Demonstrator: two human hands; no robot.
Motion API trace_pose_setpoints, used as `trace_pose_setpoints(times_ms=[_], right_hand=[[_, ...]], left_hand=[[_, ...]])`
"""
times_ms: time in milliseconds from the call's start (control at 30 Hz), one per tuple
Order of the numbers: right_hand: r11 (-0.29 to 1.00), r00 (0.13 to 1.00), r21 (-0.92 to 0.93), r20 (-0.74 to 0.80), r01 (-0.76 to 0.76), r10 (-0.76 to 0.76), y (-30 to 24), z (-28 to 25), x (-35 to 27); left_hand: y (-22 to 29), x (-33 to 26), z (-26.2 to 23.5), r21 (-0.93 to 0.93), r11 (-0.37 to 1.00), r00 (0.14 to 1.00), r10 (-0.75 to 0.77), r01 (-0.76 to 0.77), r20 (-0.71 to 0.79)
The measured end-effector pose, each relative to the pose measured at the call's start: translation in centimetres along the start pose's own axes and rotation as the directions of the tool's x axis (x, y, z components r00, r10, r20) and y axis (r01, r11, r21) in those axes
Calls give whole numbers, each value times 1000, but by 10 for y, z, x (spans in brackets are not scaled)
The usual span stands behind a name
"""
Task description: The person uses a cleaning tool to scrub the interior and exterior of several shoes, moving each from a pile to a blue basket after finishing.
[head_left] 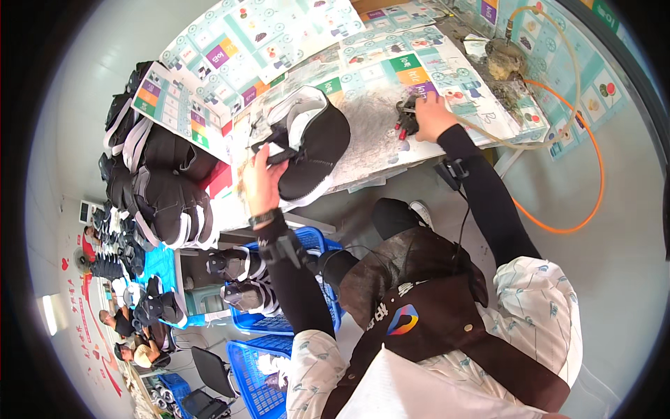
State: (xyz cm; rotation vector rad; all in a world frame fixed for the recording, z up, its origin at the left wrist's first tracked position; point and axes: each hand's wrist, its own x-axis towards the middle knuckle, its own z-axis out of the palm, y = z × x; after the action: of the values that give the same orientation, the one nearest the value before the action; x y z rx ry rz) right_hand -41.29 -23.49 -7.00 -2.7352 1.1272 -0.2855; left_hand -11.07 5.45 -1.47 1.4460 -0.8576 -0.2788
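My left hand (262, 183) grips a black shoe (317, 150) by its opening, near the tongue. The shoe has a pale lining and a white sole edge, and rests tilted near the table's front edge. My right hand (433, 117) is closed around a small dark hose-fed tool (407, 116) with red parts, over the table to the right of the shoe. Fingers partly cover the tool, so its exact kind is unclear. Beneath both lies a work table (370, 157) covered in printed sheet, with a grey-black stained patch between shoe and tool.
Black shoes (171, 188) are piled at the table's left. Patterned boards (258, 42) stand behind. A beige hose (530, 145) and an orange hose (601, 178) loop at right, near a crusted fitting (506, 59). Blue baskets (262, 377) with shoes stand below left; people sit farther off.
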Motion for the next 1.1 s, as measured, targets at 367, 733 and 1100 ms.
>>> trace_pose_setpoints(times_ms=[367, 733, 1100], right_hand=[[711, 953, 674, -34, -201, 301, 19, -30, -20], [-179, 993, 981, 91, -76, 79, -57, -3, -107], [-37, 993, 996, 79, -77, 87, -54, 0, -124]], left_hand=[[-24, 45, 63, -193, 911, 922, -382, 364, -67], [-21, 51, 66, -92, 915, 918, -397, 393, -23], [-18, 50, 68, -7, 924, 922, -381, 381, -69]])
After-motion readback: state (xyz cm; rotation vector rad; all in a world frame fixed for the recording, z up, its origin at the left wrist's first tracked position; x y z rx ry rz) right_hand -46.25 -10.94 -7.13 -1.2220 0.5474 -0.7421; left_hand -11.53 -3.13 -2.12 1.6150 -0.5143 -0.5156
